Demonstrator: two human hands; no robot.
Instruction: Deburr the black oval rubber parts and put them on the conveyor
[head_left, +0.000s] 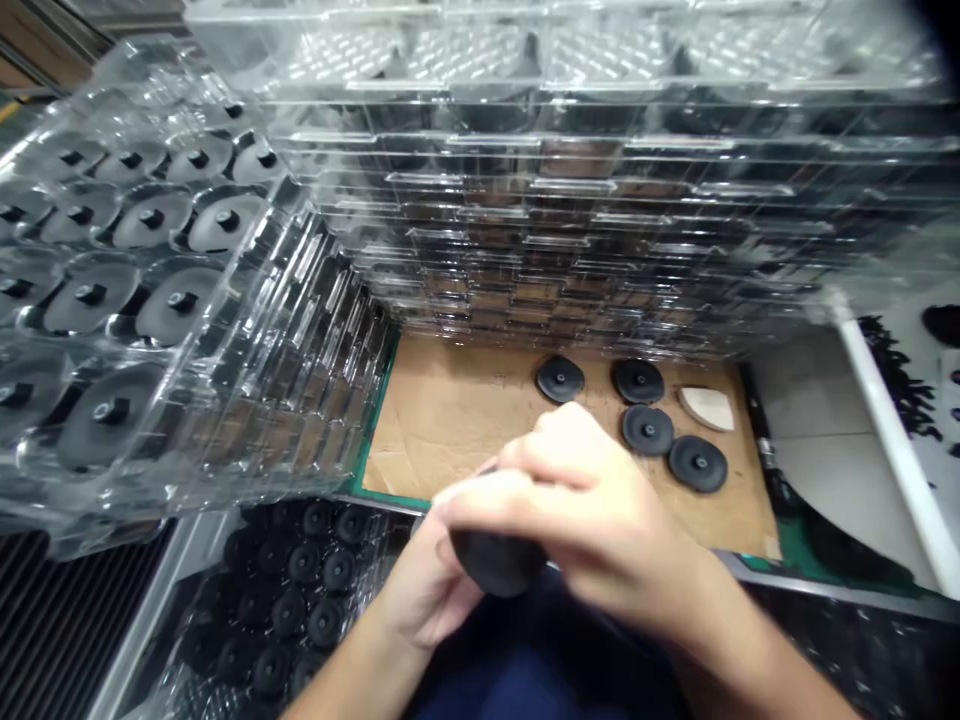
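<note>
Both of my hands meet near the front edge of a cardboard sheet (pixel 450 400), around a dark, rounded rubber-like disc (pixel 501 568). Underneath and to the left, my left hand (pixel 424 590) is closed on the disc's side. My right hand (pixel 581 500) crosses over the top, its fingers wrapped on the disc and hiding its upper part; it is slightly blurred. Beyond my right hand, several black discs with a small central stub lie on the cardboard, one of them a lone disc (pixel 560 379). Beside them rests a pale, wedge-shaped piece (pixel 707 408).
A tall stack of clear plastic trays (pixel 540 210) walls off the back. At left, another tray stack (pixel 225 330) has discs in its top pockets. More discs fill a lower tray (pixel 289 610) at front left. A white bar (pixel 896 440) and small black parts (pixel 896 375) are at right.
</note>
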